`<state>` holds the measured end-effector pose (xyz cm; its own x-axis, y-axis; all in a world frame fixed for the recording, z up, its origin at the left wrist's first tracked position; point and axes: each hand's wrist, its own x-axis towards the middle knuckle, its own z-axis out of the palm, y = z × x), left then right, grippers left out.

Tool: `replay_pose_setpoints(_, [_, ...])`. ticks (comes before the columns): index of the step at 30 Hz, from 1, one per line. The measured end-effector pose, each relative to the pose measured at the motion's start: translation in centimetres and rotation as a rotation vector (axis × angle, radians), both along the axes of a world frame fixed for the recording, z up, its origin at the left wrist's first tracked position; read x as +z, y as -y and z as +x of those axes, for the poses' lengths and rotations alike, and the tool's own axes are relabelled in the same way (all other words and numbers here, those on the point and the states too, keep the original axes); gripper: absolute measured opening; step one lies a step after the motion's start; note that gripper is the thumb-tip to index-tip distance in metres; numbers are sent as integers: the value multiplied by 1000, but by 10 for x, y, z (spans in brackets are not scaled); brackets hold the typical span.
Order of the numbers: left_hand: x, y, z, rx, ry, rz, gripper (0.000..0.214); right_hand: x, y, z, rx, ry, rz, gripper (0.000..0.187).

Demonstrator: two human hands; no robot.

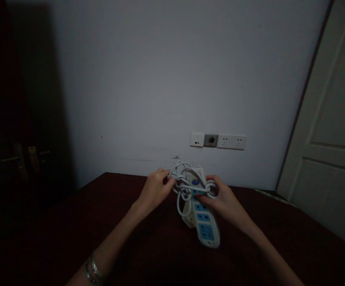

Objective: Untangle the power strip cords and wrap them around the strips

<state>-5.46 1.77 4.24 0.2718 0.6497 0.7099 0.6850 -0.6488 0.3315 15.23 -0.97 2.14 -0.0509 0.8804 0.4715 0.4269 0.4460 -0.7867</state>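
A white power strip (202, 217) with blue sockets hangs at a slant over the dark tabletop, its lower end towards me. Its white cord (187, 186) is bunched in tangled loops over the upper end. My left hand (157, 186) pinches the loops at their left side. On the right, my right hand (220, 198) is closed around a knotted bundle of the cord beside the strip, thumb and fingers curled. Behind the strip, a second whitish block with sockets (189, 217) shows partly; the strip and cord hide the rest of it.
The dark reddish table (124, 234) meets a pale wall (148, 87). Wall sockets and a switch plate (231, 142) sit just above its back edge. A white panelled door (333, 131) stands at the right. In the dark at the left is a door handle (33, 159).
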Motion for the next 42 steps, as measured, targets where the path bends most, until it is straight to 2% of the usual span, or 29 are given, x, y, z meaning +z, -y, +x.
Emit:
replay_pose_setpoints(3, [5, -1, -5, -173, 89, -119, 25, 0, -5, 3, 92, -104, -76, 44])
replay_pose_setpoints(8, [13, -3, -16, -447, 216, -435, 22, -2, -9, 11, 247, -290, -264, 49])
replay_pose_setpoints(12, [13, -5, -19, -569, 338, -657, 20, -10, -12, 11, 384, -409, -345, 49])
replay_pose_setpoints(16, [8, -6, -14, -683, 506, -767, 19, -25, -19, 9, 476, -448, -432, 43])
replay_pose_setpoints(22, [3, -9, -4, -726, 645, -899, 23, -50, -29, 12, 655, -612, -581, 49])
replay_pose_setpoints(26, [0, -10, 0, -731, 703, -950, 22, -61, -31, 15, 713, -770, -555, 49])
replay_pose_setpoints(30, [0, -9, 1, -723, 747, -939, 20, -63, -31, 15, 773, -782, -563, 50])
replay_pose_setpoints(36, [5, -6, 1, -666, 820, -869, 23, -62, -27, 0, 628, -676, -596, 49])
replay_pose_setpoints(42, [6, -15, -8, -682, 779, -793, 22, -66, -31, -16, 594, -799, -497, 42])
